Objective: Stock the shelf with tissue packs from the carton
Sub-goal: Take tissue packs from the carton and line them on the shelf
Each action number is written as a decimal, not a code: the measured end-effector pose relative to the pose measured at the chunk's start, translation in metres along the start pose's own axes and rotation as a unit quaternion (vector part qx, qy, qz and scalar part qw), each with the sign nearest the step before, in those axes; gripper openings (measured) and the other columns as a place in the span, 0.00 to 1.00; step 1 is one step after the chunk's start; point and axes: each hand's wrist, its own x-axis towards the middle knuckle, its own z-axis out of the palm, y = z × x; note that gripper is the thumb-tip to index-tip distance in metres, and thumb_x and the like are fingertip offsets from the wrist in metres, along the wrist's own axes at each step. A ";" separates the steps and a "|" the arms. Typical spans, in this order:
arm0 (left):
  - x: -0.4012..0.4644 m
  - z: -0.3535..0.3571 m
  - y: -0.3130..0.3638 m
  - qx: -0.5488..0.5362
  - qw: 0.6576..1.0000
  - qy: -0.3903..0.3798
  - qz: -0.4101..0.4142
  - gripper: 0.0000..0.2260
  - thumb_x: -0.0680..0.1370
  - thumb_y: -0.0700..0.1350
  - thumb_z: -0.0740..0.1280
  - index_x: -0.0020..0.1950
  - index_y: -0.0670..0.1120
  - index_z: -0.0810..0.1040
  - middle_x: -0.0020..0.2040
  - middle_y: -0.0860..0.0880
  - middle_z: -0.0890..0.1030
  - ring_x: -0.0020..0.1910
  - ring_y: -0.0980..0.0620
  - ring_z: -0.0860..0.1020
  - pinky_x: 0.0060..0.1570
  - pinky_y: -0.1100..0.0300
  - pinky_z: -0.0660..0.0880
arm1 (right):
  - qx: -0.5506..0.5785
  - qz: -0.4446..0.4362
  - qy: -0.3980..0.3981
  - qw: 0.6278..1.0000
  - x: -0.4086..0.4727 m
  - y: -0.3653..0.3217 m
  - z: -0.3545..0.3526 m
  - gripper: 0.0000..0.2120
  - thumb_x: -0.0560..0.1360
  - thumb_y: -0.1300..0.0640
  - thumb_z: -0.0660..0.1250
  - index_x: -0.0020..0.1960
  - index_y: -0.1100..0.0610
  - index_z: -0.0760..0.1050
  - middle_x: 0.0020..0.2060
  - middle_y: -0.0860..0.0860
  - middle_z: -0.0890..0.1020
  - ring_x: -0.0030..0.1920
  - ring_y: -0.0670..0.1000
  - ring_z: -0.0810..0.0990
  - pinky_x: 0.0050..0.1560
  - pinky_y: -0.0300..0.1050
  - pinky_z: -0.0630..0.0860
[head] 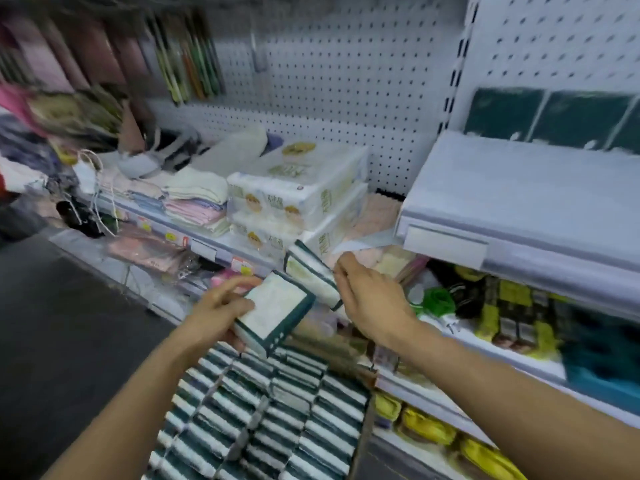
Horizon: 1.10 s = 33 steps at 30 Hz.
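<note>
You are early in the job: the carton (pixel 263 420) below your hands is nearly full, and a few dark green packs (pixel 550 119) stand at the back of the shelf (pixel 519 188) up right of it. Your left hand (pixel 214 306) has its fingers clamped on one tissue pack (pixel 273 313), your right hand (pixel 367 299) on another pack (pixel 311 271). The shelf's front is bare; mind its front lip.

Beyond my left hand, folded towels (pixel 194 199) in pink, blue and cream sit stacked beside two large white wrapped bundles (pixel 298 199). Right of my right hand I see green mesh scrubbers (pixel 439 301); below my right forearm, yellow packets (pixel 427 426).
</note>
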 end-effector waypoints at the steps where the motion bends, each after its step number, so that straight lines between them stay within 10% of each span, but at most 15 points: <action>1: 0.002 0.005 0.023 -0.013 1.000 0.005 0.020 0.13 0.82 0.36 0.63 0.57 0.52 0.80 0.53 0.49 0.78 0.28 0.48 0.80 0.24 0.56 0.79 | -0.004 -0.004 0.032 0.999 0.003 -0.002 -0.021 0.04 0.83 0.55 0.54 0.54 0.55 0.65 0.37 0.51 0.74 0.37 0.62 0.76 0.32 0.49 0.66; 9: -0.006 0.070 0.178 -0.076 0.987 0.042 0.139 0.14 0.79 0.38 0.60 0.46 0.46 0.85 0.54 0.43 0.83 0.38 0.45 0.79 0.29 0.56 0.79 | -0.015 -0.073 0.251 0.965 0.000 0.008 -0.175 0.06 0.82 0.57 0.57 0.55 0.56 0.72 0.47 0.53 0.78 0.34 0.62 0.76 0.36 0.55 0.75; 14: -0.012 0.148 0.246 -0.110 0.982 -0.081 0.128 0.36 0.74 0.72 0.53 0.56 0.45 0.83 0.50 0.40 0.85 0.46 0.43 0.83 0.40 0.50 0.81 | -0.170 -0.114 0.276 0.939 -0.032 0.069 -0.244 0.13 0.75 0.65 0.68 0.53 0.54 0.69 0.65 0.51 0.75 0.34 0.58 0.76 0.24 0.44 0.70; 17: -0.017 0.209 0.268 -0.059 0.978 -0.112 0.168 0.33 0.72 0.72 0.58 0.56 0.46 0.83 0.50 0.38 0.85 0.43 0.42 0.85 0.42 0.47 0.83 | -0.190 -0.110 0.266 0.939 -0.063 0.115 -0.278 0.09 0.77 0.60 0.65 0.53 0.52 0.67 0.70 0.51 0.71 0.40 0.58 0.77 0.29 0.44 0.70; 22: -0.009 0.298 0.289 -0.056 0.968 -0.124 0.211 0.18 0.79 0.57 0.65 0.54 0.43 0.82 0.48 0.40 0.85 0.40 0.45 0.84 0.45 0.49 0.82 | 0.145 0.022 0.272 0.951 -0.118 0.169 -0.323 0.15 0.78 0.51 0.67 0.62 0.48 0.67 0.65 0.43 0.71 0.54 0.44 0.78 0.48 0.40 0.77; 26: -0.006 0.363 0.302 -0.057 0.954 -0.171 0.240 0.15 0.79 0.56 0.65 0.53 0.44 0.81 0.47 0.45 0.86 0.44 0.46 0.85 0.49 0.52 0.82 | 0.361 0.234 0.220 0.876 -0.137 0.208 -0.363 0.23 0.75 0.43 0.68 0.64 0.56 0.71 0.52 0.50 0.81 0.48 0.49 0.81 0.44 0.44 0.79; 33: -0.009 0.464 0.317 0.001 0.945 -0.173 0.277 0.15 0.77 0.54 0.70 0.49 0.41 0.79 0.53 0.42 0.80 0.48 0.46 0.82 0.43 0.57 0.82 | 0.510 0.273 0.267 0.771 -0.170 0.272 -0.403 0.06 0.71 0.59 0.75 0.44 0.56 0.79 0.38 0.50 0.82 0.40 0.49 0.76 0.44 0.44 0.72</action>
